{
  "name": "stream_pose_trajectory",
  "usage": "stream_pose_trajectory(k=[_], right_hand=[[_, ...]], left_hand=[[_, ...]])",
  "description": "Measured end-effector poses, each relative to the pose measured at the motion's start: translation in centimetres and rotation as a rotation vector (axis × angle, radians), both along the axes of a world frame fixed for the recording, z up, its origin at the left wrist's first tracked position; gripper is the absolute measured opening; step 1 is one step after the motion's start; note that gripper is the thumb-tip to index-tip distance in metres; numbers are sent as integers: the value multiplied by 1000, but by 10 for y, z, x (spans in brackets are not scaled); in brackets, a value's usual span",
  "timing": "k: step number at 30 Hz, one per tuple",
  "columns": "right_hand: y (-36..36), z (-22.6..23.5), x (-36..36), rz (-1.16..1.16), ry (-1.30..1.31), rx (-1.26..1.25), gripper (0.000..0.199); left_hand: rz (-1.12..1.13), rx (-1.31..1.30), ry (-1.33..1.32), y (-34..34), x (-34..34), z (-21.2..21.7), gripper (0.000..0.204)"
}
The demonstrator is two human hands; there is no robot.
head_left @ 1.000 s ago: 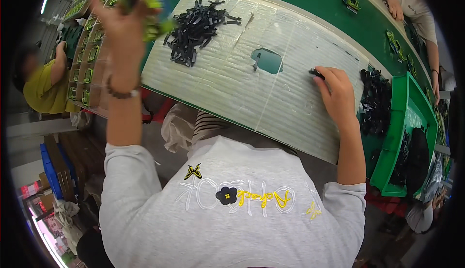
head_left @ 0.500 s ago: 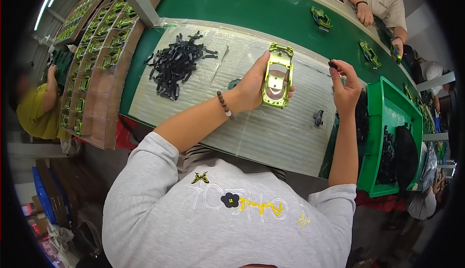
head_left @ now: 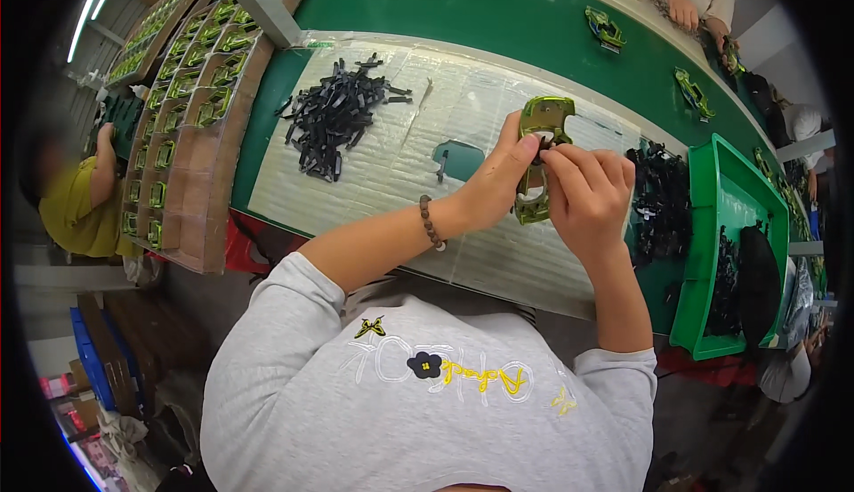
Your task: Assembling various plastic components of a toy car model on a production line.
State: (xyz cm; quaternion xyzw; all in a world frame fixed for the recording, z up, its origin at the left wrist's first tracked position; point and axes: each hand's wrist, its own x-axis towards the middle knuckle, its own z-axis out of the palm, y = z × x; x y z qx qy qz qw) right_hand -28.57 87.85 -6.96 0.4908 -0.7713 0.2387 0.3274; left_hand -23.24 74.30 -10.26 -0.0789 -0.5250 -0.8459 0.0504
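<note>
A shiny yellow-green toy car body shell [head_left: 544, 115] is held over the table by my left hand [head_left: 487, 185], its thumb lying across the middle. The shell is turned so that its hollow inner side partly shows. My right hand [head_left: 592, 198] is closed in a pinch at the shell's centre, with a small black plastic part [head_left: 545, 142] at its fingertips, pressed against the shell. Fingers cover most of that part. To the left, a pile of black plastic clips [head_left: 334, 118] lies on the pale foam mat [head_left: 400, 243].
More black parts [head_left: 658, 207] are heaped right of the mat, beside a green plastic bin [head_left: 699, 261]. A compartmented cardboard tray [head_left: 197, 238] with green shells stands at the left. Shells [head_left: 605, 28] sit on the green belt beyond, where a co-worker's hand [head_left: 683, 10] shows.
My right hand has come left with the black part and now meets the shell. My left hand has moved slightly right and turned the shell from its outer side.
</note>
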Motion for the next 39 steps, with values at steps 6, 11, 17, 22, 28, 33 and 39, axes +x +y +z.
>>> stream_pose_trajectory(k=[6, 11, 17, 22, 28, 33, 39], right_hand=[[1, -3, -1, 87, -36, -120, 22], [3, -8, -1, 11, 118, -221, 24], [2, -14, 0, 37, 81, -130, 25], [0, -15, 3, 9, -1, -38, 25], [-2, -21, -3, -27, 108, -30, 26], [-3, -27, 0, -105, 160, -34, 24], [-6, -28, 7, -104, 85, -28, 23]], left_hand=[[97, 162, -87, 5, -3, 1, 38], [-1, 178, -166, -4, -6, 3, 37], [-37, 159, -172, -7, -7, 6, 39], [28, -46, -14, 1, -5, 0, 39], [-30, 135, -132, 5, -3, 4, 37], [55, 203, -215, 10, 0, 3, 35], [253, -21, -64, 7, -8, -5, 19]])
